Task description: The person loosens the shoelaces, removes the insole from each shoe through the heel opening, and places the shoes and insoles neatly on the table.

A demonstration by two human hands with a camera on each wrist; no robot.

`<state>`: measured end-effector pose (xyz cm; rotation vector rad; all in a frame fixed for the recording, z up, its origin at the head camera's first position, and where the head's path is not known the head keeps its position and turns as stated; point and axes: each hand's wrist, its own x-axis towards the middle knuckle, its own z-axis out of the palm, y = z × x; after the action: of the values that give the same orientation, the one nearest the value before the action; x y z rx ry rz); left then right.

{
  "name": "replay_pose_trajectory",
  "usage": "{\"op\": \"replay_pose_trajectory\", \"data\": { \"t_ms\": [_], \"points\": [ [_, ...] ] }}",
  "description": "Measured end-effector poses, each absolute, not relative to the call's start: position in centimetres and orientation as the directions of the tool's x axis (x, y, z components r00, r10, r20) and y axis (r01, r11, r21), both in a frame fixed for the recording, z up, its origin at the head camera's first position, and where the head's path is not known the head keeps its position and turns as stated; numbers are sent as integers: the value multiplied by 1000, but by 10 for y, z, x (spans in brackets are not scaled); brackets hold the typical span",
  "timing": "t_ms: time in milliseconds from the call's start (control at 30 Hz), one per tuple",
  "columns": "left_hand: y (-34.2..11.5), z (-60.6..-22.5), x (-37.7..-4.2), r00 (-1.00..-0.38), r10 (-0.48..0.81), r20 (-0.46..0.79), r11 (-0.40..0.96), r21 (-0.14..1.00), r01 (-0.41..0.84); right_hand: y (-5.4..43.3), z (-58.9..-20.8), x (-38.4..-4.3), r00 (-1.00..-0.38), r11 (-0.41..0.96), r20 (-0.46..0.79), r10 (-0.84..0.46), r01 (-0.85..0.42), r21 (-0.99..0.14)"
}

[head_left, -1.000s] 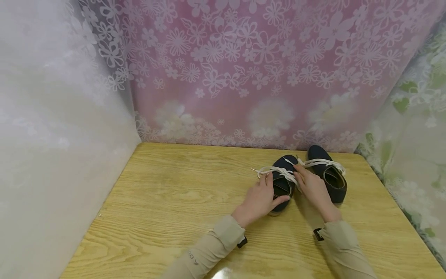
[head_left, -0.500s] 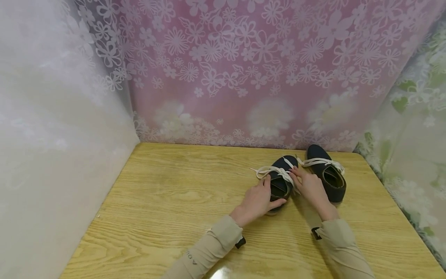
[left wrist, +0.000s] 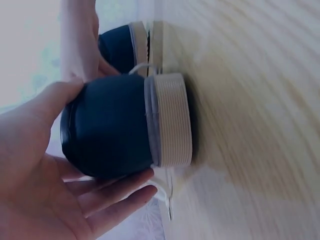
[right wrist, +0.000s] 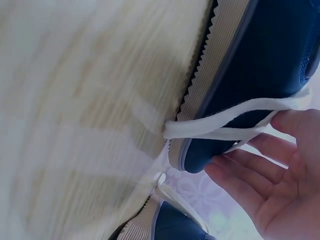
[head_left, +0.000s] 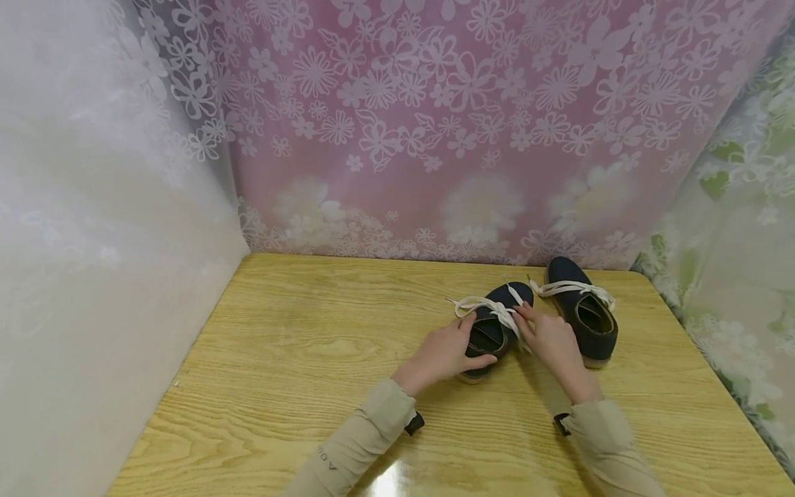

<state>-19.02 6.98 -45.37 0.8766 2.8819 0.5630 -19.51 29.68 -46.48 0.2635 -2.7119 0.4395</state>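
Gripping the shoe [left wrist: 112,125], its length slanting toe-first away and rightward, my left hand [head_left: 439,355] partly hides one side; my right hand [head_left: 556,343] pinches its lace [head_left: 500,311].

Handled shoe [left wrist: 112,127]: navy upper, finely ribbed cream sole [left wrist: 174,120], grey band [left wrist: 153,122] above it, white laces [head_left: 502,312]. Second shoe [head_left: 570,301]: likewise navy, with white laces. Left sleeve [head_left: 360,435]: beige, dark lettering. Right sleeve [head_left: 601,435]: beige. Tabletop [head_left: 298,386]: yellow wood grain. Back hanging [head_left: 422,124]: pink, white flower pattern. Right-side hanging [head_left: 739,207]: pale, white blossoms, green leaves.
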Motion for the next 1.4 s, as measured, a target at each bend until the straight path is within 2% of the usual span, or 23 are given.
{"op": "replay_pose_trajectory", "data": {
  "t_ms": [200,467,600,733,867,1033,1100,1200,1300,1400],
  "points": [
    [50,-451,-199,-783,622,-13,701,455,549,290,-466,-187,-909,951,397,-125,-223,-213],
    [20,-450,-213,-700,710,-78,605,577,549,275,-464,-169,-897,952,406,-177,-261,-161],
    [10,-449,-219,-666,741,-82,566,609,555,270,-464,-162,-898,953,394,-198,-271,-139],
    [6,-447,-219,-656,749,-90,569,596,567,269,-464,-157,-896,954,394,-205,-272,-122],
    [9,-446,-214,-685,720,-111,614,562,555,271,-463,-152,-874,960,439,-209,-270,-81],
    [23,-444,-201,-767,635,-98,696,503,512,276,-454,-151,-774,959,592,-226,-283,-4],
    [30,-445,-196,-795,603,-64,725,460,513,279,-450,-155,-761,958,609,-223,-285,-5],
    [39,-447,-191,-824,566,-10,760,392,518,287,-447,-168,-814,945,524,-252,-324,-49],
    [44,-450,-188,-845,534,17,788,353,505,295,-451,-184,-883,920,347,-315,-374,-117],
    [45,-453,-186,-856,516,22,799,348,491,301,-457,-198,-914,897,191,-358,-394,-199]
  ]
}}
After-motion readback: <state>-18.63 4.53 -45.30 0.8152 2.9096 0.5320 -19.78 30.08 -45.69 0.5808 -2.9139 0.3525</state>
